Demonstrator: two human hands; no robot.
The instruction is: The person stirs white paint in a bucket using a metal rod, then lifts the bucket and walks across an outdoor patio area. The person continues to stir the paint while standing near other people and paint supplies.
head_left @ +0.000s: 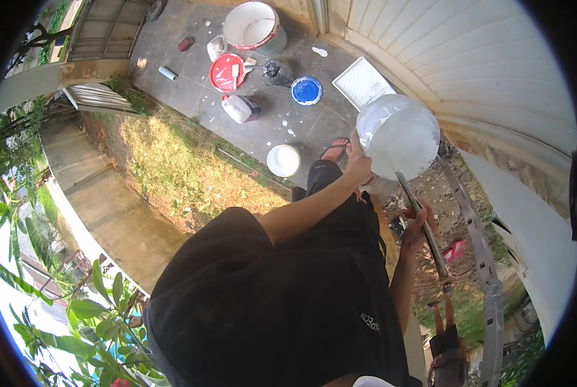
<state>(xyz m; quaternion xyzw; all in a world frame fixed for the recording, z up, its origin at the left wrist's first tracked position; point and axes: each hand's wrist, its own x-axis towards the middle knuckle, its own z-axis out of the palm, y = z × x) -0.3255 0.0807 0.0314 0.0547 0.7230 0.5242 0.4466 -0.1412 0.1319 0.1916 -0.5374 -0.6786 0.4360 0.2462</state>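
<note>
My left hand [358,166] is closed on the near-left side of a round white bucket [404,138], whose surface shows pale, uneven paint marks. A long, thin pole [434,253] runs from the bucket down toward the lower right. Around its middle, the fingers of my right hand [420,224] are wrapped. The pole's upper end meets the bucket's pale surface; whether anything is fixed to that end cannot be made out. Just beyond the bucket, a white ribbed paint tray [363,84] lies on the tiles.
A large paint-stained bucket [272,40], red lid [226,73] with brushes, blue lid [306,91], jug [238,108] and small white tub [283,160] stand on the tiled floor. A metal ladder rail [474,222] runs down the right. Another person [447,355] is below it.
</note>
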